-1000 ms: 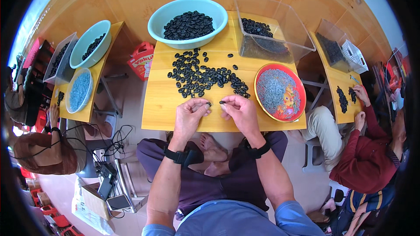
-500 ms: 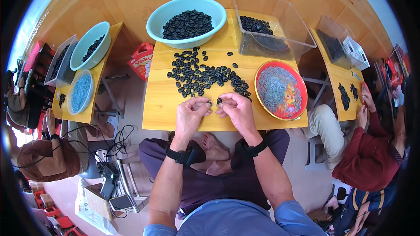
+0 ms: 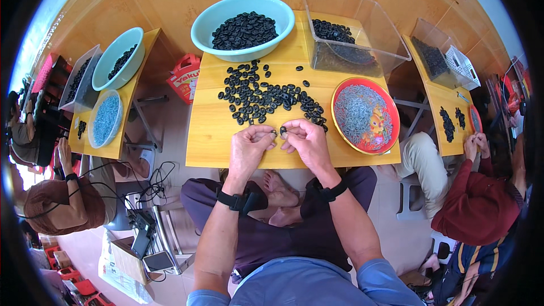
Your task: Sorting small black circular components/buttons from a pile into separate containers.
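Small black ring-shaped parts, lying scattered in a loose pile across the middle of the yellow wooden surface, well short of being used up. One such black piece being pinched between the fingertips of both hands at the near edge of the pile. Left hand curling its fingers inward toward the piece, thumb and forefinger pressing together on it or just beside it; too small to tell which. Right hand meeting it from the other side, fingertips closing on the same piece. Judging by the layout: a heaped supply still waiting in the teal bowl at the far edge, more black parts sitting in the clear plastic bin to the right, and fine grey bits filling the red-rimmed plate near the right hand. Much work seemingly remaining, given the full bowl and the wide pile.

Looking around the room: pale orange floor, similar yellow surfaces standing on either side, each carrying bowls, bins and plates of the same sort. Another person in a dark red sleeve sitting at the right, someone else crouching at the left. Cables and a small device lying on the floor, a red bag resting beside the surface.
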